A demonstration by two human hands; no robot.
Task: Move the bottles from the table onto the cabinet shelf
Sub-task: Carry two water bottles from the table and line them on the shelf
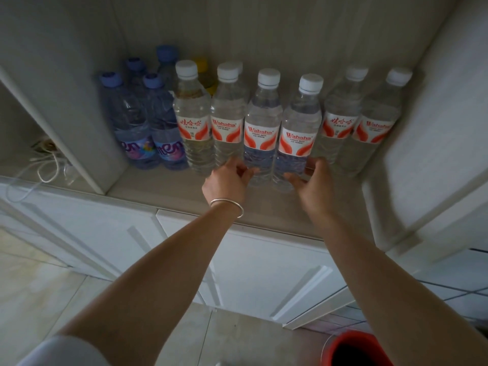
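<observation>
Both arms are reaching into the cabinet shelf [163,186], and each hand is at the bottom of one water bottle. The left hand [227,180] is curling its fingers round the foot of the third white-capped bottle [261,128]. The right hand [314,178] is wrapping its fingers and thumb round the foot of the fourth white-capped bottle [298,133]. Both bottles are standing upright on the shelf, a bit nearer the front edge than the rest of the row.

The two bottles are sitting side by side, just about touching. On the left, two more white-capped bottles [208,120] are standing tight against them. On the right, another pair of white-capped bottles [359,122] is standing close, the last one right by the side wall [427,154].

The blue-capped bottles [142,122] are filling the far left corner, against the left wall. A yellow-capped bottle [203,72] is peeking out at the back.

A strip of bare shelf is showing in front of the row, all the way to the front edge. A silver bracelet [228,204] is sitting on the left wrist. A red bucket [353,347] is standing on the floor, low on the right
</observation>
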